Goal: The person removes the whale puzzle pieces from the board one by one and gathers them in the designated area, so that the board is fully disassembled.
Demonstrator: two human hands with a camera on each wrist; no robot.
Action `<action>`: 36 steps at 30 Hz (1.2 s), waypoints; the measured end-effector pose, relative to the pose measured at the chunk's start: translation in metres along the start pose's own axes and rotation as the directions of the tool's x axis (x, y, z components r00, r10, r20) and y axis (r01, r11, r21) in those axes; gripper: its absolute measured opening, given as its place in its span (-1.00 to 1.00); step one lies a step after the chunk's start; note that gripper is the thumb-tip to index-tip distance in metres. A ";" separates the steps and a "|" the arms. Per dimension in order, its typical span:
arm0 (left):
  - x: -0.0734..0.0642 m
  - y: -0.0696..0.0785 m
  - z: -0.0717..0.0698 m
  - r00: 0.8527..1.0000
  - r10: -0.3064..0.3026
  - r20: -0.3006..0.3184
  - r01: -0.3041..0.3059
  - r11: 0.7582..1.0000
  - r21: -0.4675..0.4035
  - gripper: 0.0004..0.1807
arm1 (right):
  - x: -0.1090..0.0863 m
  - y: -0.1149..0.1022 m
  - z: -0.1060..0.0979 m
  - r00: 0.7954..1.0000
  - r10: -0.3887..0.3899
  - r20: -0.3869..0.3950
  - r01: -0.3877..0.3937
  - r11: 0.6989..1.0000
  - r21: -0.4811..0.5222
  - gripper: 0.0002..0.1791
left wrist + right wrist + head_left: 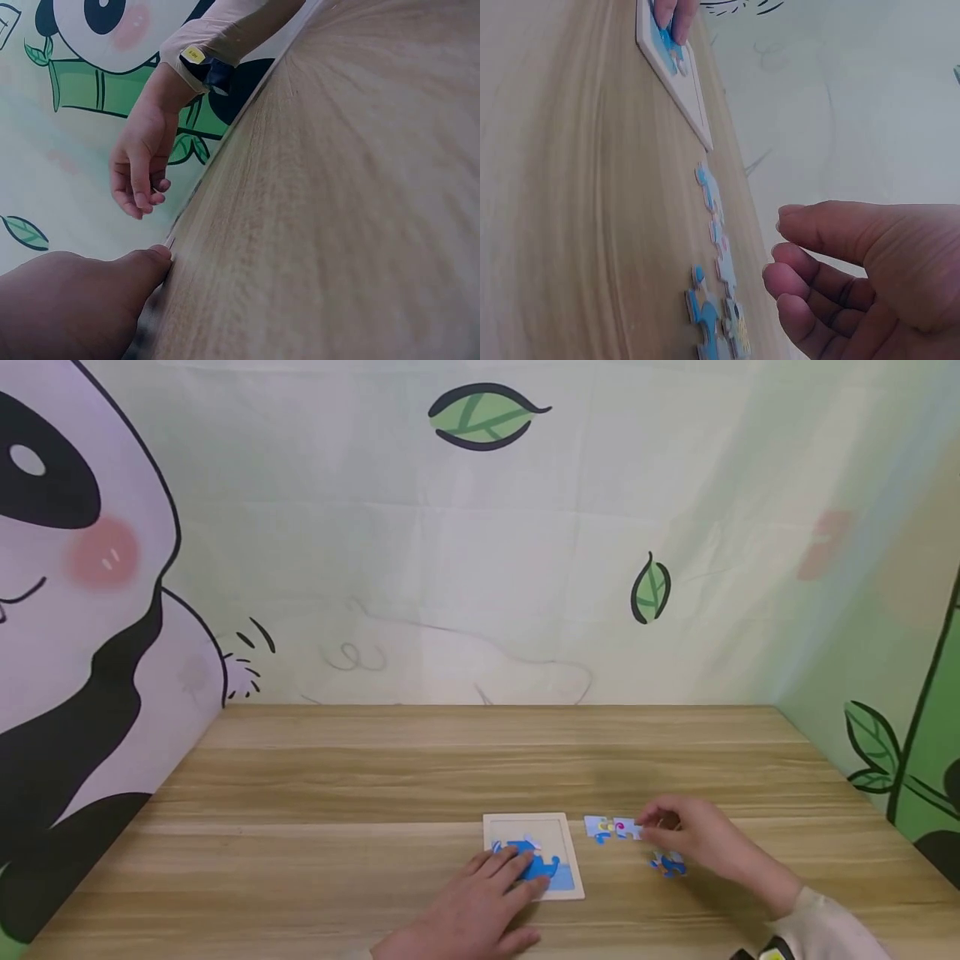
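Seen from above in the head view as a pale-framed puzzle board (553, 835) with a partial blue picture; cut off by the top edge in the right-wrist view. Lies flat on the bench (300, 843), under the outstretched, relaxed fingers of the left hand (468, 906), apart from the right hand (701, 839). Near the latter, loose puzzle pieces (597, 827). In the right-wrist view, thumb and fingers loosely curved, gripping nothing (hard to tell from the head view).

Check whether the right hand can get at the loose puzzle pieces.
Probably yes: the right hand hovers by the loose pieces, looks empty, and nothing visible blocks it; the left hand rests on the puzzle board.
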State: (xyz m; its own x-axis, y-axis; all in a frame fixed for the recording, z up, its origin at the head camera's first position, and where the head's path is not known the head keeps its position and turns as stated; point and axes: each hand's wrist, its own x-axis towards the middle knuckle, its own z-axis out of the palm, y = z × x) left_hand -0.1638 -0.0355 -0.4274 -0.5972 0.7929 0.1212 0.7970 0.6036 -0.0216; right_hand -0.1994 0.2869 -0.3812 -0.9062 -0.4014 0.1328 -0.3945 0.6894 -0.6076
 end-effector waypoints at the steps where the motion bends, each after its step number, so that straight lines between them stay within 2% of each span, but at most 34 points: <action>1: 0.000 0.000 0.000 1.000 0.000 -0.003 0.000 1.000 -0.001 -0.39 | 0.001 -0.002 0.000 1.000 0.005 0.002 -0.005 1.000 0.004 -0.86; 7: 0.000 -0.001 -0.002 1.000 0.003 -0.022 -0.003 1.000 0.028 -0.41 | 0.006 -0.010 0.001 1.000 0.019 0.016 -0.020 0.999 0.039 -0.80; 11: -0.002 -0.001 -0.006 1.000 -0.015 -0.013 0.015 0.999 0.029 -0.41 | 0.010 -0.015 0.003 1.000 0.015 0.019 -0.016 0.999 0.049 -0.77; 16: -0.005 -0.003 -0.009 0.999 -0.038 -0.006 0.038 0.999 0.023 -0.39 | 0.017 -0.022 0.007 1.000 0.004 0.021 -0.005 0.999 0.049 -0.75; 21: -0.006 -0.006 -0.010 0.999 -0.035 -0.018 0.036 0.998 0.043 -0.39 | 0.023 -0.027 0.014 0.999 -0.021 0.024 0.020 0.998 0.060 -0.77; 28: -0.006 -0.009 -0.012 0.996 -0.062 0.067 0.061 0.998 0.011 -0.37 | 0.027 -0.033 0.020 0.998 -0.050 0.026 0.047 0.995 0.086 -0.75; 36: -0.004 -0.008 -0.016 0.992 -0.065 0.108 0.069 0.997 -0.033 -0.37 | 0.030 -0.035 0.031 0.996 -0.083 0.033 0.079 0.990 0.113 -0.77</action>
State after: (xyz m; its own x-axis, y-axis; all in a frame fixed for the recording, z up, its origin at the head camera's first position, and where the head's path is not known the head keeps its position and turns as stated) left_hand -0.1666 -0.0448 -0.4121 -0.6543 0.7561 0.0142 0.7562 0.6540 0.0199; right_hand -0.2083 0.2324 -0.3803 -0.8648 -0.4770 0.1570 -0.4449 0.5828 -0.6800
